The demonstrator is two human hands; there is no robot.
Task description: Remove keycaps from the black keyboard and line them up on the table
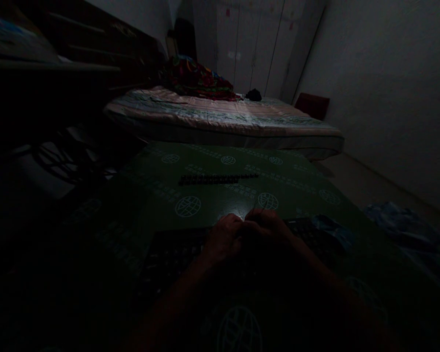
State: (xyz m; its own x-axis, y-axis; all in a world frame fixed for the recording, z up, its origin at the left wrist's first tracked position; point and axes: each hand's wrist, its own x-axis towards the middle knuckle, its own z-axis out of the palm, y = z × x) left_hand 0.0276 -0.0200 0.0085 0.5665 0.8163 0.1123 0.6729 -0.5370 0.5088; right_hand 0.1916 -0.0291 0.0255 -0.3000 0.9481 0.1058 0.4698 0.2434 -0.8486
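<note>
A black keyboard (176,252) lies across the green table, much of it lost in the dark. Over its middle, my left hand (225,234) and my right hand (267,227) meet, fingers curled in. Thin dark wire-like prongs (259,203) stick up from my right hand; the rest of that item is hidden. Whatever my left fingers grip cannot be made out. Beyond the hands, small black keycaps (212,179) are lined up in rows. A bluish patterned cloth (333,232) rests by the keyboard's right end.
The green table (150,188) has white globe prints. Behind it stands a bed (220,115) with a red floral blanket (200,78). Pale wardrobe doors (253,49) close off the back. Fabric (403,227) lies low at the right; a dark shelf (51,66) is at left.
</note>
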